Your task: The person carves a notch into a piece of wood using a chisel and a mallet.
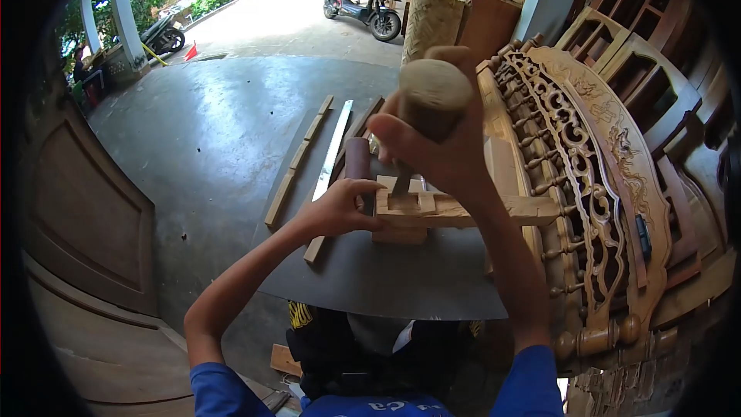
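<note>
My right hand (451,143) is wrapped round a chisel with a thick, round-topped wooden handle (436,85). Its metal blade points down into a rectangular mortise near the left end of a wooden workpiece (494,208). That workpiece lies crosswise on a wooden block (400,235). My left hand (345,207) grips the workpiece's left end, thumb and fingers on either side. Just behind the left hand is a dark reddish cylinder (357,158), whose kind I cannot make out. My right forearm covers part of the workpiece.
A saw blade (336,147) and a long wooden strip (299,158) lie left on the dark worktop (332,286). Carved wooden furniture panels (598,162) crowd the right side. Wooden panels (85,208) stand at far left. A scooter (363,4) is parked beyond the floor.
</note>
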The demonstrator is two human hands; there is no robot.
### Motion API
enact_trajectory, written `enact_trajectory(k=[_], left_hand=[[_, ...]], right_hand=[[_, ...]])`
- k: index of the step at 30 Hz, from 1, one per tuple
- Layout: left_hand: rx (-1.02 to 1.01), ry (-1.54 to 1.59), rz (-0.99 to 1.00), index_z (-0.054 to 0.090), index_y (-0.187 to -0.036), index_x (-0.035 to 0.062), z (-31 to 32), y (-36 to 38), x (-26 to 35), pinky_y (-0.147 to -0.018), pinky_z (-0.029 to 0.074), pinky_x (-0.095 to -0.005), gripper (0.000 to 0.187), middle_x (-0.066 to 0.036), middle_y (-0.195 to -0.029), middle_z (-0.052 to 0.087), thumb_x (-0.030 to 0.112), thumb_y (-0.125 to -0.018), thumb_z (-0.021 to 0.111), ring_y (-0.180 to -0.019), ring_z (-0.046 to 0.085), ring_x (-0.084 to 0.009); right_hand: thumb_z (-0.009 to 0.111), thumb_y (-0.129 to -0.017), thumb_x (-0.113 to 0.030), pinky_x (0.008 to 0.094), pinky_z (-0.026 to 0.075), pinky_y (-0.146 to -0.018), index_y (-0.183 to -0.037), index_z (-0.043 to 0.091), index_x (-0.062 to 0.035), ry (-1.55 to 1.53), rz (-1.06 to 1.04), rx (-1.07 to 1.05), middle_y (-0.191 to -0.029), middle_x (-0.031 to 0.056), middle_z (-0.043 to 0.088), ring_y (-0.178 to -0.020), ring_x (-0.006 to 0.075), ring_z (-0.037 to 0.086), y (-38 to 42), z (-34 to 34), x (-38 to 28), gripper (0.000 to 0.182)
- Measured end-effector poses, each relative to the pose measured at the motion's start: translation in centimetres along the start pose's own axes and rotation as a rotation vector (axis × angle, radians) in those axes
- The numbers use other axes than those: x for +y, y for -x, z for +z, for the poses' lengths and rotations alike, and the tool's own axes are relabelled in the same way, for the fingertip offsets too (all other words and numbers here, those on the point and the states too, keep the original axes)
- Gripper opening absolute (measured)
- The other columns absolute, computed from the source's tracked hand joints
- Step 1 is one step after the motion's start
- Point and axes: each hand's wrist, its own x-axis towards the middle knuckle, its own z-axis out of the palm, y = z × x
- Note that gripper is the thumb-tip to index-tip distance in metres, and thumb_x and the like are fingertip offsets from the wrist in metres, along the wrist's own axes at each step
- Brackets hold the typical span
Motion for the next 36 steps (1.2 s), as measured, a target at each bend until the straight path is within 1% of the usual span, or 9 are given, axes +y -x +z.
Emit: enact_trajectory(k=[4,9,15,21,25,28,31,34,36], left_hand=[[-0.068,-0.106,-0.126,0.053,-0.114,0.0020,-0.2,0.6,0.3,-0.085,0.041,-0.0350,0.057,-0.016,-0.100,0.058,0.032,-0.068,0.070,-0.095,0.054,-0.0233],[-0.105,0.117,-0.135,0.043,-0.123,0.0024,0.1,0.4,-0.7,-0.099,0.032,-0.0351,0.070,-0.015,-0.122,0.048,0.033,-0.067,0.073,-0.117,0.042,-0.0261],[-0.118,0.120,-0.170,0.034,-0.129,0.0028,-0.3,0.2,-0.2,-0.102,0.028,-0.0352,0.087,-0.017,-0.127,0.042,0.036,-0.061,0.077,-0.121,0.037,-0.0261],[-0.030,-0.011,-0.170,0.052,-0.114,0.0021,-0.4,0.1,-0.1,-0.072,0.040,-0.0311,0.072,-0.008,-0.088,0.053,0.039,-0.058,0.077,-0.086,0.049,-0.0187],[-0.004,0.000,-0.176,0.063,-0.088,-0.0001,-0.8,-0.1,1.1,-0.053,0.031,-0.0265,0.051,0.000,-0.062,0.041,0.037,-0.056,0.078,-0.061,0.041,-0.0105],[0.045,-0.012,-0.001,0.063,-0.091,0.0003,-0.5,-0.3,0.6,-0.051,0.029,-0.0265,0.052,0.000,-0.061,0.040,0.036,-0.057,0.078,-0.055,0.037,-0.0108],[-0.039,0.000,-0.117,0.060,-0.098,0.0009,-0.7,-0.2,1.5,-0.057,0.034,-0.0282,0.048,-0.004,-0.070,0.049,0.025,-0.060,0.075,-0.063,0.042,-0.0134],[-0.016,-0.157,-0.069,0.057,-0.103,-0.0003,-0.4,0.0,1.2,-0.063,0.039,-0.0289,0.050,-0.007,-0.084,0.056,0.022,-0.062,0.074,-0.070,0.047,-0.0154],[0.075,-0.176,0.005,0.055,-0.104,-0.0016,-0.8,0.4,1.7,-0.067,0.041,-0.0293,0.053,-0.008,-0.092,0.056,0.024,-0.063,0.075,-0.076,0.050,-0.0161]], right_hand=[[0.068,-0.073,-0.014,0.0286,0.047,-0.054,-0.111,0.039,-0.0099,0.032,-0.254,-0.415,-0.072,0.0081,0.057,-0.061,0.0160,0.058,-2.5,4.8,0.9,0.048],[0.066,-0.070,-0.013,0.0306,0.044,-0.050,-0.110,0.044,-0.0099,-0.113,-0.126,-0.700,-0.066,0.0074,0.057,-0.054,0.0167,0.055,-2.8,8.2,2.5,0.046],[0.064,-0.068,-0.011,0.0301,0.041,-0.049,-0.109,0.047,-0.0105,-0.129,-0.096,-0.811,-0.061,0.0048,0.055,-0.051,0.0142,0.051,-3.4,8.6,3.1,0.045],[0.065,-0.064,-0.011,0.0283,0.046,-0.056,-0.107,0.051,-0.0060,-0.193,-0.064,-0.675,-0.076,0.0089,0.059,-0.063,0.0144,0.055,-3.9,7.4,3.7,0.046],[0.066,-0.068,-0.002,0.0235,0.046,-0.068,-0.112,0.049,-0.0055,-0.203,-0.080,-0.507,-0.091,0.0034,0.055,-0.079,0.0081,0.052,-4.3,4.9,3.9,0.047],[0.066,-0.068,-0.007,0.0219,0.045,-0.053,-0.108,0.050,-0.0056,-0.233,0.020,-0.400,-0.076,0.0041,0.057,-0.061,0.0068,0.052,-4.4,4.2,3.8,0.043],[0.067,-0.066,-0.012,0.0236,0.043,-0.040,-0.098,0.052,-0.0041,-0.272,0.193,-0.389,-0.062,0.0051,0.057,-0.044,0.0088,0.051,-4.6,3.7,3.0,0.037],[0.068,-0.070,-0.009,0.0197,0.037,-0.036,-0.111,0.051,-0.0071,-0.245,0.121,-0.351,-0.059,0.0003,0.053,-0.041,0.0054,0.047,-4.5,4.4,3.5,0.044],[0.070,-0.071,-0.013,0.0200,0.041,-0.047,-0.108,0.051,-0.0045,-0.214,0.056,-0.350,-0.070,0.0017,0.055,-0.055,0.0055,0.051,-4.3,4.2,3.1,0.042]])
